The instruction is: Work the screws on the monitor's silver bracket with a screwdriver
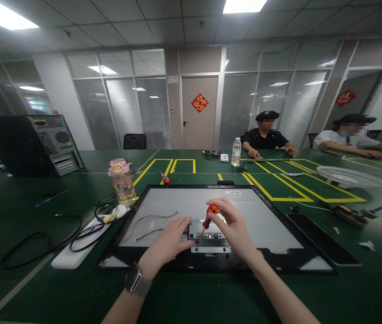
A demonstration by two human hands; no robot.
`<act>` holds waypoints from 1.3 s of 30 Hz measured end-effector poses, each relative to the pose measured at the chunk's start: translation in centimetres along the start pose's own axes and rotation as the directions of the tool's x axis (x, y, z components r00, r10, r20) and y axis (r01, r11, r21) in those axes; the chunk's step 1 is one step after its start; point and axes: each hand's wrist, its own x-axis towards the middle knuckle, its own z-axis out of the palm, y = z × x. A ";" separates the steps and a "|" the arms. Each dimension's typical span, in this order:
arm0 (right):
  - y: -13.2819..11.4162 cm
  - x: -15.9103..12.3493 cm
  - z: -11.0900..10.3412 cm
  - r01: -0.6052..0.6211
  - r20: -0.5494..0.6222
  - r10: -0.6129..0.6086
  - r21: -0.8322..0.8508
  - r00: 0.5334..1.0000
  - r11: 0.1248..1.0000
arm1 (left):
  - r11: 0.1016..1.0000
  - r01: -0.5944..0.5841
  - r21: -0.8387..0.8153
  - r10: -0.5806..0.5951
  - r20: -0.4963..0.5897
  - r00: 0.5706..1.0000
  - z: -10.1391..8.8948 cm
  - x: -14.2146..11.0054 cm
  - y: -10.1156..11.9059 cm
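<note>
A large flat display panel [261,220] with a grey back and black frame lies on the green table in front of me. Near its front edge sits a metal bracket [211,249]. My right hand [234,227] grips an orange-and-black screwdriver [210,215], its shaft tilted down to the bracket; the exact contact of the tip is too small to tell. Flat beside the bracket rests my left hand [167,243], fingers stretched out and thumb along the bracket's left end. Thin wires [153,217] run over the panel to the left.
Left of the panel are a white power strip [79,245], black cables and a pink-lidded bottle [122,182]. A computer case [29,144] stands farther left. Another small screwdriver [164,178] lies behind. At right is a black slab [322,238]. Two people sit across the table.
</note>
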 end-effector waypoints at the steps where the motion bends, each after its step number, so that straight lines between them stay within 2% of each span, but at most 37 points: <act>1: 0.0 0.0 0.0 -0.003 -0.006 0.003 0.000 1.000 1.000 | 1.000 0.000 0.001 0.000 0.002 1.000 0.0 0.0 0.0; 7: 0.1 -0.1 -0.2 -0.046 0.083 0.042 0.043 0.996 0.998 | 1.000 0.007 -0.009 -0.007 0.008 1.000 -0.1 -0.1 0.2; 12: 0.2 0.0 0.0 0.038 -0.024 -0.042 -0.149 0.999 0.988 | 1.000 0.007 -0.005 -0.007 -0.004 1.000 -0.1 -0.1 0.2; 14: 0.3 0.0 0.0 0.057 -0.029 -0.063 -0.179 0.998 0.982 | 1.000 0.009 -0.002 -0.009 -0.003 1.000 0.0 -0.1 0.1; 20: 0.5 -0.2 -0.1 0.056 0.073 -0.049 -0.091 0.996 0.994 | 1.000 -0.004 0.002 0.004 -0.007 1.000 0.1 -0.1 0.0; 25: 0.3 0.0 -0.3 0.035 0.021 -0.034 -0.067 0.999 0.997 | 1.000 0.005 -0.010 -0.005 -0.007 1.000 0.0 -0.3 0.1; 31: 0.2 0.1 -0.6 -0.008 0.071 0.009 -0.005 0.997 1.000 | 1.000 0.021 0.004 -0.021 0.019 1.000 -0.2 -0.2 0.3; 35: 0.5 0.1 -0.5 -0.005 0.026 0.007 -0.069 1.000 0.998 | 1.000 0.024 0.000 -0.024 0.014 1.000 -0.2 -0.1 0.3; 39: 0.5 0.0 -0.6 -0.038 0.047 0.038 -0.007 0.998 0.999 | 1.000 0.023 -0.006 -0.023 0.016 1.000 -0.1 -0.2 0.3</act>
